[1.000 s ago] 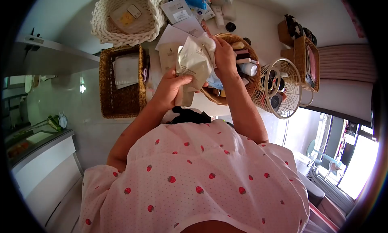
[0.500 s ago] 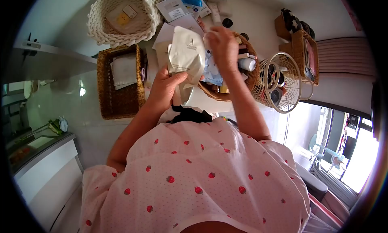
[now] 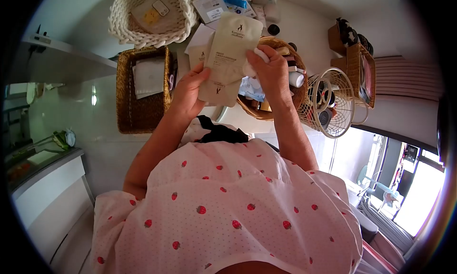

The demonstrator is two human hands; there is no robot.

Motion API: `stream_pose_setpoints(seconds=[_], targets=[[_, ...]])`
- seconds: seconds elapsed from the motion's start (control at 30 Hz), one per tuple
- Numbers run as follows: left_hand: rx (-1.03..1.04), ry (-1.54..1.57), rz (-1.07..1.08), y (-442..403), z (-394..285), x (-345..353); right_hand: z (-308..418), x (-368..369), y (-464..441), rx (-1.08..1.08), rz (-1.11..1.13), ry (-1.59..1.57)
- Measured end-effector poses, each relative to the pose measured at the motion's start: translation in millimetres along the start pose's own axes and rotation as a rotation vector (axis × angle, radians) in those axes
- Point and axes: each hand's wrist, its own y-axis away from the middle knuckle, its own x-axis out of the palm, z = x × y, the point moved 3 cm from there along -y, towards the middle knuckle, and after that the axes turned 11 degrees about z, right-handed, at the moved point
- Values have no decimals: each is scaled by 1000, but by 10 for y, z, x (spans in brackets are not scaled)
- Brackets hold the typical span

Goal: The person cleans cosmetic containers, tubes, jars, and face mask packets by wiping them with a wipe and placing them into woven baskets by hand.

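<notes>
Left hand (image 3: 188, 92): fingers closed on a pouch (image 3: 233, 48). Right hand (image 3: 272, 75): fingers curled round a white wad (image 3: 250, 69), pouch's four o'clock. Brown basket (image 3: 124, 79): left hand's nine o'clock.

— Which way do your forearms run?
— Your left forearm (image 3: 153, 152) slants up toward one o'clock and your right forearm (image 3: 295, 131) toward eleven, so they converge ahead of your chest (image 3: 228, 188).
— What is your left hand (image 3: 187, 94) doing?
— It sits at eleven o'clock from your chest, closed in a pinch, the left thumb (image 3: 202, 76) laid on top and aimed at two; the other fingers are largely hidden beneath.
— And your right hand (image 3: 273, 74)?
— At one o'clock, reaching slightly farther forward, its back facing up, fingers curled, the right thumb (image 3: 258, 60) toward ten. Your hands stay near each other without touching.
</notes>
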Motion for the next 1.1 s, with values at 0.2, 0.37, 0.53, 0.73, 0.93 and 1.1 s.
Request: stream_pose_setpoints(seconds=[0.2,0.37,0.53,0.73,0.93,1.1], targets=[[37,-106,-70,34,0,0,25,-22,62,-184,-175,219],[39,-216,-95,26,13,-7,161,53,130,-474,-230,455],[63,-88,-202,44,15,-102,167,-189,10,-244,-253,115],[163,-270,-207,41,22,-148,25,18,65,-108,39,673],[134,-55,-256,63,-28,-46,-54,136,155,156,286,218],[96,-179,-131,52,13,-219,-12,108,168,-179,8,461]])
